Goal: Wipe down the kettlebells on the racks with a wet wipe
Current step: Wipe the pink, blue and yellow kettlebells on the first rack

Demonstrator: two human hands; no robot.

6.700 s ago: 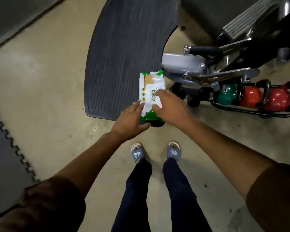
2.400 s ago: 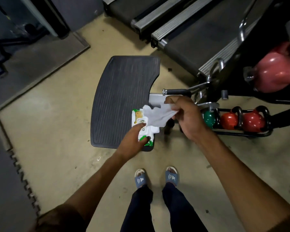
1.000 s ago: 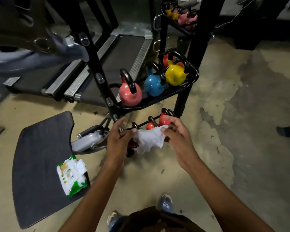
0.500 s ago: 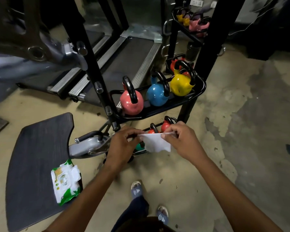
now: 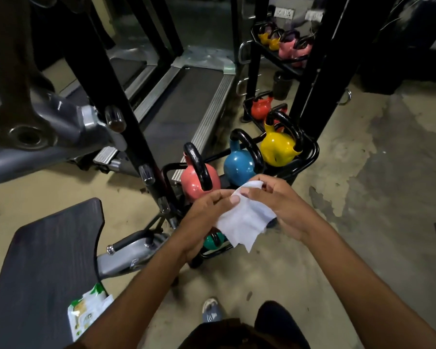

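Note:
A white wet wipe (image 5: 244, 217) hangs spread between both hands. My left hand (image 5: 204, 217) pinches its left top corner, and my right hand (image 5: 280, 205) pinches the right top edge. Just beyond the hands, a black rack shelf (image 5: 310, 157) carries a pink kettlebell (image 5: 194, 182), a blue kettlebell (image 5: 238, 167) and a yellow kettlebell (image 5: 277, 147). Below my hands a green kettlebell (image 5: 212, 241) shows on the bottom shelf. A second rack (image 5: 275, 56) further back holds yellow and pink kettlebells, with a red kettlebell (image 5: 261, 108) lower down.
The green-and-white wipes pack (image 5: 86, 313) lies on a dark ribbed platform (image 5: 43, 260) at the lower left. A grey machine arm (image 5: 48, 127) juts in from the left. Treadmill decks (image 5: 184, 102) lie behind the rack. Bare concrete floor (image 5: 375, 197) opens to the right.
The wipe was pulled from the pack and the pack left on the platform. I have turned toward the racks, and both hands have spread the wipe out in front of the kettlebells.

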